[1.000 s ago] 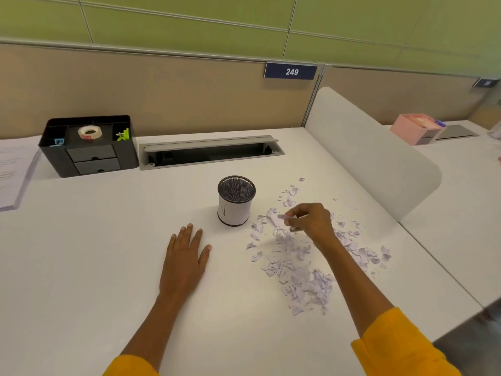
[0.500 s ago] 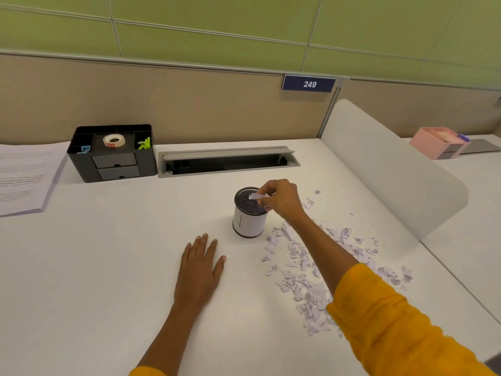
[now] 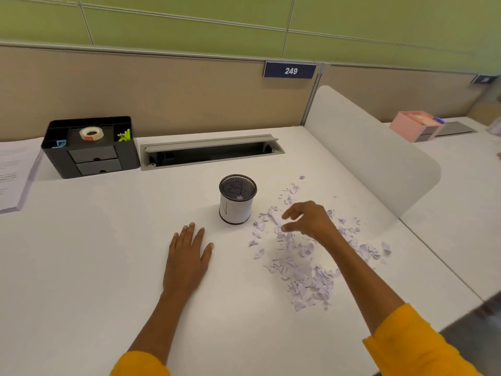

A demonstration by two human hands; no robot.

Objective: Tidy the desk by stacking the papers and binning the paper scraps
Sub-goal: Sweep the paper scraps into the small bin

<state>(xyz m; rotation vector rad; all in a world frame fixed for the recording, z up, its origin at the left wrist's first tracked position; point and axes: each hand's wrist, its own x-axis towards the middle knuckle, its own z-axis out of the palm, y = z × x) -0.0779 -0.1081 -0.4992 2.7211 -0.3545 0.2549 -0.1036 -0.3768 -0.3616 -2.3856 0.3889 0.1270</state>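
The left hand (image 3: 188,256) is laid flat on the white worktop (image 3: 81,267) at lower centre, its grip released. The right hand (image 3: 309,219) is held over the paper scraps (image 3: 303,270) right of centre, fingers loosely spread, nothing grasped. The mesh bin (image 3: 237,199) is seen upright just left of the scraps. Stacked papers (image 3: 15,172) lie at the left edge.

Torn white scraps (image 3: 301,270) lie scattered right of the upright mesh bin (image 3: 237,198) — papers (image 3: 15,172) seemingly stacked far left.
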